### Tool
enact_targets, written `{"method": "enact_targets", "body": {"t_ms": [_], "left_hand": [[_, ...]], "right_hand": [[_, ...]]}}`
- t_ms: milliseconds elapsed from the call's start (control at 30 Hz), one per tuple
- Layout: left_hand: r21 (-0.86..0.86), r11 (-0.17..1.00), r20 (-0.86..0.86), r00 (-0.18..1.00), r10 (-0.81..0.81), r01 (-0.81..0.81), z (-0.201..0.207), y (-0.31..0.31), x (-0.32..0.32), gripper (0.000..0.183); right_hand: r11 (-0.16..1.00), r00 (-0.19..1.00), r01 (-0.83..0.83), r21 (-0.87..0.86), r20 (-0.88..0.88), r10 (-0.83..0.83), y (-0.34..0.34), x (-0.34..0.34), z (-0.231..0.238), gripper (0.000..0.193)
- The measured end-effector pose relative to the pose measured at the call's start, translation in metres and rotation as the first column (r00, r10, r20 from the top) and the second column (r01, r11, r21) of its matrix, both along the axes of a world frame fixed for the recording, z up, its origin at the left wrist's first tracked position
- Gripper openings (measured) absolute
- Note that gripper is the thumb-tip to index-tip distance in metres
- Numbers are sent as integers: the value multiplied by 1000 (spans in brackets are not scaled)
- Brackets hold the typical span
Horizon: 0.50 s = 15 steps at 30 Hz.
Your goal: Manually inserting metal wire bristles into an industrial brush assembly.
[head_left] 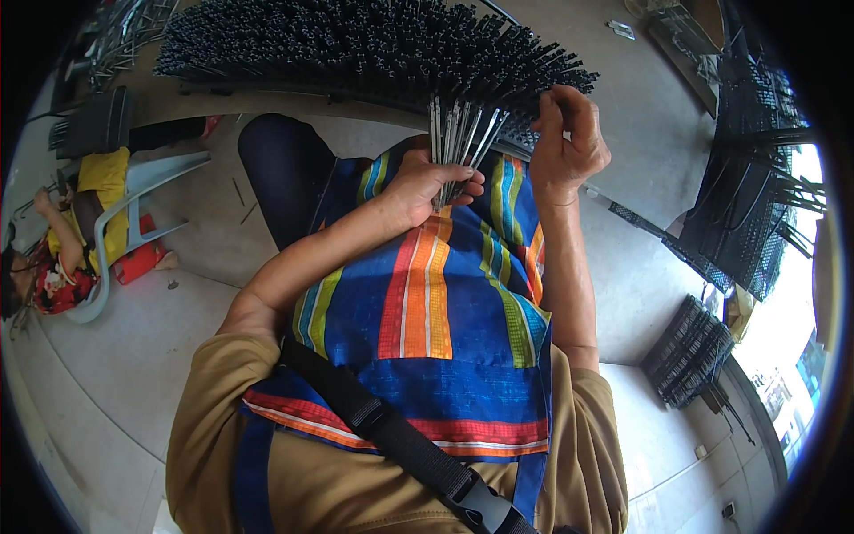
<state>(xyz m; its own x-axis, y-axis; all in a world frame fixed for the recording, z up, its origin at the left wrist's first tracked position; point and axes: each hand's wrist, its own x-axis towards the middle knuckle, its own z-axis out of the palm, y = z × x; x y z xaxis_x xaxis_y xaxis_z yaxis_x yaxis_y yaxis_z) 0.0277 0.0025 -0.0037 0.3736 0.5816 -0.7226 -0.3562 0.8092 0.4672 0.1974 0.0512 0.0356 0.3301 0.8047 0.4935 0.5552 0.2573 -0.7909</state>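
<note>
My left hand is closed around a bundle of thin silvery metal rods, held upright in front of the apron. Their upper ends run up to a dense mass of black-tipped rods standing in a long rack across the top. At the right end of that mass is my right hand, raised, with thumb and fingers bent together beside the outermost black tips. Whatever its fingertips may pinch is too small to make out.
Left, another person in a yellow apron sits in a pale blue plastic chair. Black perforated racks stand at the right, with a dark crate on the floor below. Loose metal rods lie at the upper left.
</note>
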Motion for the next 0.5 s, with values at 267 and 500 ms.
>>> {"method": "enact_targets", "body": {"t_ms": [267,500], "left_hand": [[-5,1000,16,1000,-11,11,-5,-1,-4,12],[-18,1000,21,1000,4,-4,-1,-5,-6,11]], "right_hand": [[996,989,-58,74,139,47,7,3,8,16],[996,990,-71,60,126,63,0,1,1,16]]}}
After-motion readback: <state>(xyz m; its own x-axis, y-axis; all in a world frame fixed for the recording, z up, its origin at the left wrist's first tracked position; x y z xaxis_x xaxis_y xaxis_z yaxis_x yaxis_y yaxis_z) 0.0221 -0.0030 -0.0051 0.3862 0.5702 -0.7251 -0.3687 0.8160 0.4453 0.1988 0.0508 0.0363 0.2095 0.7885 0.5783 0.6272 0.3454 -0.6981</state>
